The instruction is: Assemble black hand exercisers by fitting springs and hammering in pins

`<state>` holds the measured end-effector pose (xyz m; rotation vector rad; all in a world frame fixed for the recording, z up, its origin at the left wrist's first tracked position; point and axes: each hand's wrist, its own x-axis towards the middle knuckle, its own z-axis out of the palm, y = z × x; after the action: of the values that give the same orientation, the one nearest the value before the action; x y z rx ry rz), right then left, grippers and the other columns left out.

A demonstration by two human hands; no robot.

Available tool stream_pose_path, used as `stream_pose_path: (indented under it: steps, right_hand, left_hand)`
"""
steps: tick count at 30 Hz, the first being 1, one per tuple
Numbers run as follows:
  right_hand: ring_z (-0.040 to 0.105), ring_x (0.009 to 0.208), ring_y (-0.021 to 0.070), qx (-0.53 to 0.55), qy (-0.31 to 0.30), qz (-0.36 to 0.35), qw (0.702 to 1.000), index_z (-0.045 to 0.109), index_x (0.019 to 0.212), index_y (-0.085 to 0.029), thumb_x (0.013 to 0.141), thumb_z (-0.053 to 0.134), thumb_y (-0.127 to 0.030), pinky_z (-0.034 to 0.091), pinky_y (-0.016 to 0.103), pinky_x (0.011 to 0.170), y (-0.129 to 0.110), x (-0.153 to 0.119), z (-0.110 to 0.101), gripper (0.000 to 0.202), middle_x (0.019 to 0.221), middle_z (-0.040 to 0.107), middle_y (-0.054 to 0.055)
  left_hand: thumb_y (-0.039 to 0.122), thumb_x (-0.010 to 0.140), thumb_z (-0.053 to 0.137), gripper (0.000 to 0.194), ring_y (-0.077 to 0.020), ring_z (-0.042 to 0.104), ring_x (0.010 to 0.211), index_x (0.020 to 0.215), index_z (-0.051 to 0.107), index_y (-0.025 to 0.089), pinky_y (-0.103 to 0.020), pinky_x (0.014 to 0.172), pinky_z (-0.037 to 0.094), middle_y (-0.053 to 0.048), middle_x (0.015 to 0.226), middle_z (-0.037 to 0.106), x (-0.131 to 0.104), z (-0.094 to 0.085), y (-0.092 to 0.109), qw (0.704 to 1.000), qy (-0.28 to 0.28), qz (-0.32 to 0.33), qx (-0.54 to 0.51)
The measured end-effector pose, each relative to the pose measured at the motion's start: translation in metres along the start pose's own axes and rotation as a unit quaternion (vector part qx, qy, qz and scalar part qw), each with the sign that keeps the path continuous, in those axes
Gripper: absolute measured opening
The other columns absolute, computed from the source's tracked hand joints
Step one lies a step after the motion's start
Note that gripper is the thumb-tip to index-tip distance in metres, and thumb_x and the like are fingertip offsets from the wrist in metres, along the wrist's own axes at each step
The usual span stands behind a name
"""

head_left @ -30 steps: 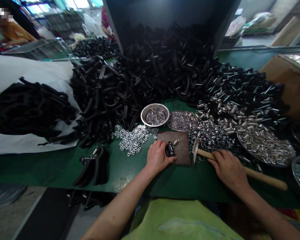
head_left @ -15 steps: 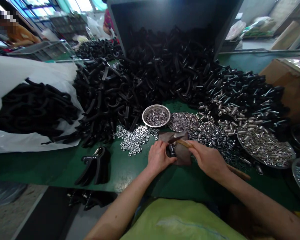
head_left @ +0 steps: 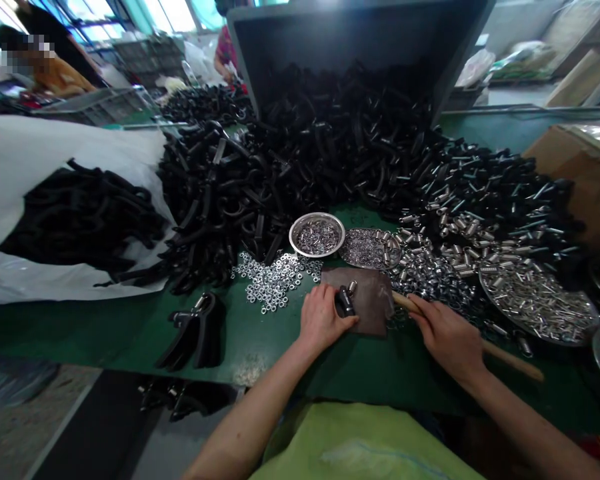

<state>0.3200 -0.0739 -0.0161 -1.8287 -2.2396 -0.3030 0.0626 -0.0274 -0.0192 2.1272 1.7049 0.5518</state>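
My left hand is closed around a black clip with a small metal spring at its top. The clip rests on a brown-grey metal plate lying on the green table. In my right hand is a hammer, gripped by its wooden handle, whose end sticks out behind the hand. The hammer's head is blurred near the plate's right edge. To the left of my left hand lies a pile of small metal nuts. A finished-looking black clip with a spring stands further left.
A steel bowl of small pins sits behind the plate, beside a pile of springs. Black plastic parts spill from a grey bin. A white sack lies left, a cardboard box right. Other people are in the background.
My right hand has drawn the hammer back to the right, off the clip, baring the clip and spring. My left hand still holds the clip on the plate. The view has shifted slightly.
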Motion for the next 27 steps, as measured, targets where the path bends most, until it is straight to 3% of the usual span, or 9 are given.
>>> stream_pose_path:
  steps: [3, 5, 9, 13, 16, 19, 22, 25, 27]
  right_hand:
    - [0.059, 0.075, 0.0234, -0.059, 0.009, 0.006, 0.998, 0.061, 0.116, -0.017, 0.090, 0.049, -0.036, 0.040, 0.033, 0.064, 0.017, -0.013, 0.007, 0.035, 0.080, 0.065, 0.008]
    - [0.058, 0.086, 0.0278, -0.034, 0.030, 0.013, 0.999, 0.062, 0.114, -0.017, 0.089, 0.050, -0.035, 0.042, 0.037, 0.070, 0.010, -0.010, 0.008, 0.033, 0.092, 0.065, 0.011]
    - [0.057, 0.100, 0.0236, 0.238, 0.039, -0.026, 0.970, 0.046, 0.129, -0.014, 0.091, 0.046, -0.034, 0.046, 0.036, 0.083, -0.041, 0.019, -0.003, 0.043, 0.109, 0.062, 0.013]
    - [0.062, 0.099, 0.0182, 0.381, 0.001, -0.004, 0.924, 0.058, 0.112, -0.019, 0.093, 0.040, -0.032, 0.047, 0.030, 0.085, -0.076, 0.051, -0.008, 0.029, 0.107, 0.067, 0.007]
    - [0.066, 0.093, 0.0190, 0.341, -0.039, 0.015, 0.939, 0.062, 0.102, -0.022, 0.093, 0.039, -0.031, 0.049, 0.030, 0.080, -0.070, 0.064, -0.005, 0.026, 0.102, 0.070, 0.004]
    - [0.069, 0.077, 0.0224, 0.187, -0.109, -0.022, 0.976, 0.064, 0.099, -0.024, 0.092, 0.041, -0.029, 0.048, 0.032, 0.061, -0.061, 0.066, 0.000, 0.025, 0.093, 0.072, 0.002]
    - [0.067, 0.061, 0.0233, 0.048, -0.121, -0.063, 0.989, 0.065, 0.091, -0.025, 0.090, 0.042, -0.027, 0.036, 0.029, 0.046, -0.064, 0.063, 0.003, 0.023, 0.077, 0.070, 0.001]
    - [0.065, 0.054, 0.0203, 0.008, -0.094, -0.084, 0.992, 0.064, 0.087, -0.025, 0.089, 0.044, -0.026, 0.026, 0.027, 0.043, -0.072, 0.061, 0.005, 0.020, 0.070, 0.066, 0.000]
    - [0.064, 0.051, 0.0189, 0.002, -0.080, -0.087, 0.993, 0.063, 0.085, -0.025, 0.089, 0.045, -0.025, 0.021, 0.027, 0.042, -0.073, 0.060, 0.006, 0.019, 0.069, 0.065, -0.001]
  left_hand:
    - [0.045, 0.065, 0.074, 0.056, -0.0248, 0.056, 0.097, 0.107, 0.049, 0.018, -0.038, 0.084, 0.043, -0.007, 0.103, 0.060, -0.002, -0.003, 0.002, 0.994, 0.030, -0.061, -0.080]
    - [0.046, 0.064, 0.075, 0.062, -0.0246, 0.057, 0.098, 0.110, 0.046, 0.018, -0.038, 0.085, 0.044, -0.008, 0.106, 0.060, -0.004, -0.008, 0.007, 0.982, 0.047, -0.098, -0.155]
    - [0.043, 0.064, 0.076, 0.064, -0.0229, 0.058, 0.098, 0.113, 0.044, 0.018, -0.036, 0.086, 0.045, -0.008, 0.107, 0.060, -0.014, -0.013, 0.031, 0.944, 0.032, -0.114, -0.308]
    - [0.036, 0.076, 0.066, 0.042, -0.0186, 0.060, 0.089, 0.111, 0.051, 0.018, -0.031, 0.079, 0.048, -0.006, 0.100, 0.062, -0.018, -0.012, 0.037, 0.925, -0.069, -0.037, -0.371]
    - [0.033, 0.081, 0.060, 0.030, -0.0179, 0.060, 0.091, 0.109, 0.058, 0.020, -0.030, 0.078, 0.049, -0.006, 0.104, 0.062, 0.004, -0.025, 0.006, 0.950, -0.075, 0.032, -0.303]
    - [0.025, 0.086, 0.052, 0.022, -0.0185, 0.058, 0.096, 0.104, 0.061, 0.019, -0.032, 0.083, 0.048, -0.006, 0.104, 0.063, 0.051, -0.057, -0.047, 0.985, 0.077, 0.014, -0.154]
    - [0.015, 0.084, 0.050, 0.022, -0.0211, 0.055, 0.101, 0.100, 0.064, 0.018, -0.036, 0.092, 0.045, -0.008, 0.103, 0.061, 0.108, -0.097, -0.097, 0.979, 0.203, -0.027, 0.005]
    - [0.011, 0.080, 0.051, 0.031, -0.0258, 0.046, 0.113, 0.109, 0.062, 0.019, -0.042, 0.099, 0.039, -0.010, 0.114, 0.054, 0.154, -0.124, -0.125, 0.969, 0.241, -0.039, 0.034]
    - [0.013, 0.076, 0.058, 0.039, -0.0272, 0.045, 0.113, 0.114, 0.060, 0.021, -0.042, 0.098, 0.040, -0.010, 0.114, 0.052, 0.176, -0.130, -0.133, 0.967, 0.248, -0.037, 0.037]
